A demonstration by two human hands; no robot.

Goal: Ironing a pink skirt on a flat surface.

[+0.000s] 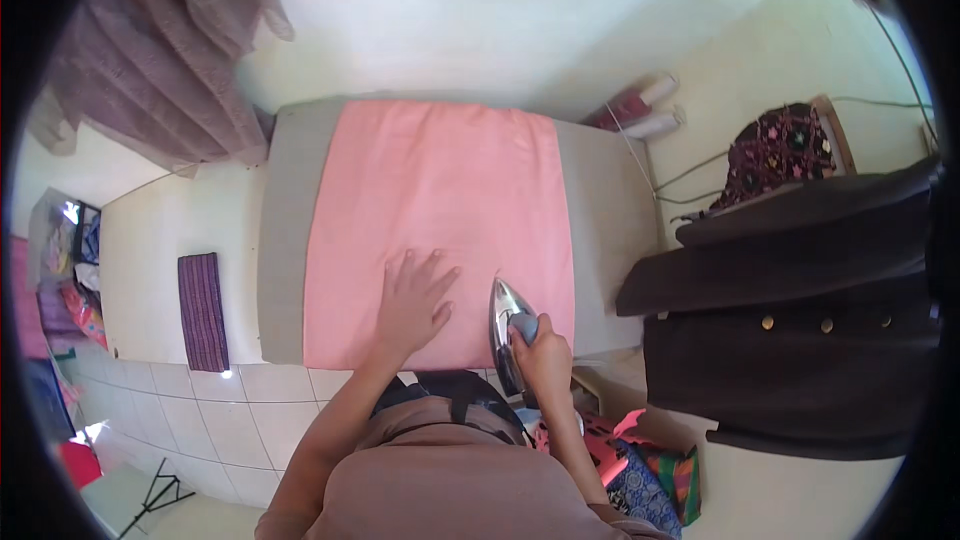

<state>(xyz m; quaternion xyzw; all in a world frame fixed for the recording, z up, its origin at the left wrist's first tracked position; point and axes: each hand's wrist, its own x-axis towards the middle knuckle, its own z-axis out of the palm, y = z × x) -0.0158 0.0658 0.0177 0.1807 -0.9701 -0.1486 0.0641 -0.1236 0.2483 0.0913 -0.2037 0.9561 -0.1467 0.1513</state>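
A pink cloth (440,180) lies spread over a grey padded board (610,210), with soft wrinkles toward its far half. My left hand (412,302) rests flat on the cloth near its front edge, fingers apart. To its right, my right hand (543,352) is wrapped round the handle of a clothes iron (503,325). The iron has a shiny metal body and a blue-grey knob, and its tip points away from me. Its soleplate faces the cloth and is hidden from view.
Left of the board, a folded purple striped cloth (204,312) lies on a white surface (140,270). Dark garments with gold buttons (790,365) hang at the right. A purple curtain (170,50) hangs at the far left. Colourful fabrics (650,485) are heaped low beside my right arm.
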